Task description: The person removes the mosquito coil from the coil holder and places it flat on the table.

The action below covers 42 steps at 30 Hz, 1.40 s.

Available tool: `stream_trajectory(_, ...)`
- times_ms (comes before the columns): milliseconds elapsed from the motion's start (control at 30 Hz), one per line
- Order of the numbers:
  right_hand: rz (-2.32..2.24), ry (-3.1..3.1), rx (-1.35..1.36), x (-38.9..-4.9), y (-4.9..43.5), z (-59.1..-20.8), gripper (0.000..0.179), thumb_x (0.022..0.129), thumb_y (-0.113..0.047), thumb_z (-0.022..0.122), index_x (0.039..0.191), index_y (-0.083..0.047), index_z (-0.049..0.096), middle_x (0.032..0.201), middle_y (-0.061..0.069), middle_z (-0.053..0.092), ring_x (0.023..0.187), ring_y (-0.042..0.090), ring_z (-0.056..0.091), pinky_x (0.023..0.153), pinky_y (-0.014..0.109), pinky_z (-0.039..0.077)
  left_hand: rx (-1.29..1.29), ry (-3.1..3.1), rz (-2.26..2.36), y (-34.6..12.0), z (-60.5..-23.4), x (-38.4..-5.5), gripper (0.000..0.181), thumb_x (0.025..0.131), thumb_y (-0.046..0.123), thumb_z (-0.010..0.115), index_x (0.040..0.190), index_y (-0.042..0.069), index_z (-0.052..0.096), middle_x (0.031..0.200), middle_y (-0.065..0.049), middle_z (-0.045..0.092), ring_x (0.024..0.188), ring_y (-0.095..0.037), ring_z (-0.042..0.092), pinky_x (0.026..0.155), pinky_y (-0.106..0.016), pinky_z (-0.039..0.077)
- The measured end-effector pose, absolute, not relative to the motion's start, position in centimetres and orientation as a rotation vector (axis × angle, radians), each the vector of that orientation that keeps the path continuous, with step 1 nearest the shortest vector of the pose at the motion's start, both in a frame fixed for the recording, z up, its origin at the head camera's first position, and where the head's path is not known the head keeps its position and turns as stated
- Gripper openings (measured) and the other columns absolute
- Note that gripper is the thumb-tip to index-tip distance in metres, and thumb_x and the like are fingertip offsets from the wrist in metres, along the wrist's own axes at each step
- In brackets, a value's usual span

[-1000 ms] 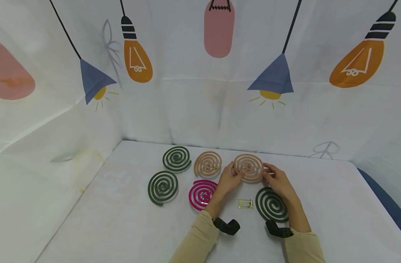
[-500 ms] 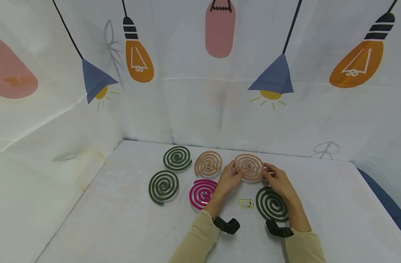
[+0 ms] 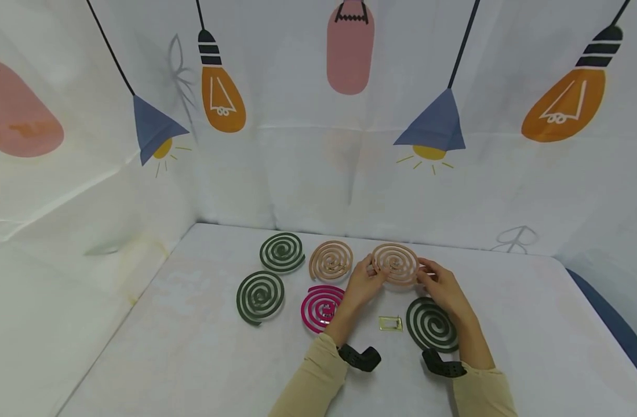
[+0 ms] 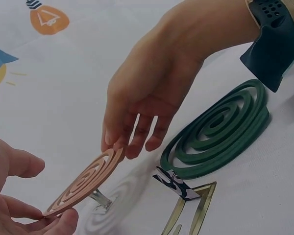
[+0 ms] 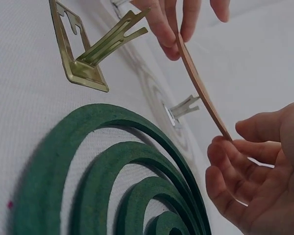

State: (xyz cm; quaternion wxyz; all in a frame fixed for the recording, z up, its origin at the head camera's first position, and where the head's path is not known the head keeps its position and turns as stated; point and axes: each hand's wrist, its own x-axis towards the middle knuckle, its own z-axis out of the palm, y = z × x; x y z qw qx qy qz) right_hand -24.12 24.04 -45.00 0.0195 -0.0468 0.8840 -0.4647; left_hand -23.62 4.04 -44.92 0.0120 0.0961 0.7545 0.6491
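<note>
A lamp-printed white wall [image 3: 308, 179] backs the white table [image 3: 182, 353].

Wide room over table [image 3: 548, 324] right of right hand [image 3: 440, 286]. Gold stand [image 5: 105, 45], green coil [image 5: 90, 147] obstruct low path below hands. Silver stand [image 5: 185, 106] partly fills gap beneath raised tan coil [image 3: 395, 264]. Left hand [image 3: 367, 282] bars way toward magenta coil [image 3: 310, 308].

Tan slvs [image 3: 314, 379], blk wristbands [image 3: 362, 359]

Your sleeved left forearm [image 3: 310, 379] slants forward and to the right, your right forearm [image 3: 482, 391] forward and to the left; your left grip [image 3: 367, 284] and right grip [image 3: 442, 285] face each other across a gap, each pinching.
</note>
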Motion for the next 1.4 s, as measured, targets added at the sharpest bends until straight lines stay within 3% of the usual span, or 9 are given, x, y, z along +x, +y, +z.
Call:
stream_trajectory(233, -1.474, 2.748, -0.151, -23.8, 24.3, -44.8, 0.046, 0.099, -0.017, 0.048, 0.138, 0.005, 0.040, 0.118, 0.028, 0.056, 0.089, 0.006, 0.059, 0.071, 0.019, 0.051, 0.204, 2.404, 2.027, 4.2, -44.6, -23.3, 0.056, 0.088, 0.011, 0.060, 0.136, -0.012, 0.040, 0.134, -0.030, 0.048, 0.106, -0.037, 0.064, 0.081, -0.032, 0.055)
stream_trajectory(500, -1.535, 2.757, -0.123, -23.3, 24.5, -44.4, 0.043, 0.098, -0.020, 0.049, 0.133, 0.004, 0.045, 0.116, 0.027, 0.058, 0.080, -0.005, 0.058, 0.071, 0.022, 0.053, 0.182, 2.463, 2.088, 4.1, -44.6, -23.3, 0.041, 0.087, 0.006, 0.061, 0.125, -0.008, 0.053, 0.129, -0.023, 0.057, 0.101, -0.034, 0.066, 0.078, -0.026, 0.055)
stream_trajectory(800, -1.612, 2.695, -0.083, -23.0, 24.9, -43.9, 0.042, 0.098, -0.021, 0.051, 0.131, 0.004, 0.044, 0.112, 0.026, 0.063, 0.079, -0.003, 0.061, 0.071, 0.021, 0.053, 0.098, 2.359, 2.201, 4.1, -44.7, -23.4, 0.035, 0.086, 0.002, 0.059, 0.120, -0.003, 0.059, 0.114, -0.020, 0.066, 0.086, -0.027, 0.071, 0.068, -0.021, 0.055)
stream_trajectory(1067, -1.701, 2.630, -0.110, -22.9, 25.2, -43.4, 0.041, 0.096, -0.018, 0.053, 0.129, 0.005, 0.041, 0.095, 0.007, 0.069, 0.077, -0.001, 0.062, 0.071, 0.021, 0.053, 0.091, 2.172, 2.349, 4.2, -44.9, -23.7, 0.032, 0.086, -0.001, 0.058, 0.118, -0.006, 0.057, 0.109, -0.025, 0.065, 0.080, -0.028, 0.070, 0.070, -0.029, 0.057)
stream_trajectory(1400, -1.645, 2.649, -0.121, -22.9, 25.3, -43.0, 0.040, 0.097, -0.015, 0.051, 0.131, 0.004, 0.041, 0.088, -0.004, 0.065, 0.076, -0.001, 0.059, 0.071, 0.019, 0.052, 0.076, 2.085, 2.367, 4.1, -44.6, -23.7, 0.029, 0.088, 0.001, 0.057, 0.116, -0.006, 0.056, 0.106, -0.024, 0.065, 0.077, -0.020, 0.068, 0.072, -0.035, 0.057)
